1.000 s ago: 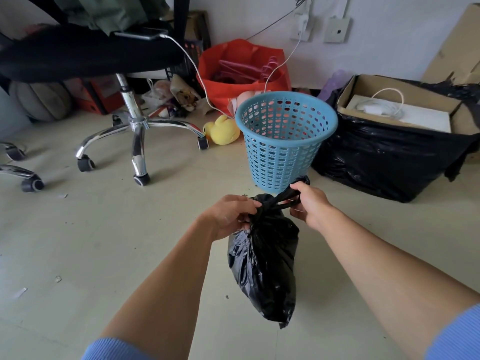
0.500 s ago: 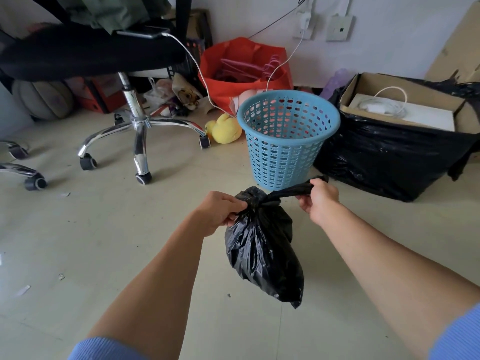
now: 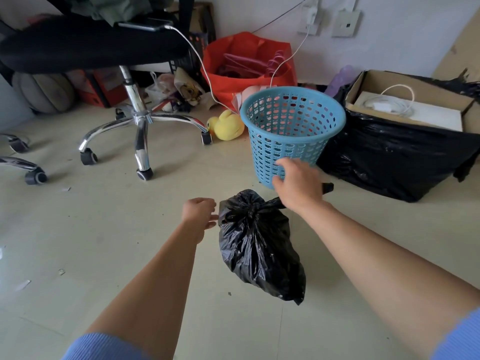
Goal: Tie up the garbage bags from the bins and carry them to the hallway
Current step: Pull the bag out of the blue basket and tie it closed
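Observation:
A small black garbage bag [image 3: 257,250] hangs above the floor, its neck tied in a knot at the top. My right hand [image 3: 298,184] grips one tail of the knot, and the tail's tip sticks out past the hand to the right. My left hand [image 3: 200,213] hovers just left of the knot with its fingers loosely apart and nothing in them; I cannot tell whether the fingertips touch the plastic. Just behind my right hand, an empty blue perforated waste bin [image 3: 293,126] stands on the floor.
A swivel chair [image 3: 140,126] with a chrome base stands at the left. A yellow plush duck [image 3: 228,124] and a red bag [image 3: 246,63] lie behind the bin. At the right is a cardboard box [image 3: 405,105] on a large black plastic sheet [image 3: 389,162]. A white cable runs across.
Both hands pulled the knot's tails apart to tighten it. My left hand has since let go, and the bag now hangs from my right hand alone, swung slightly right.

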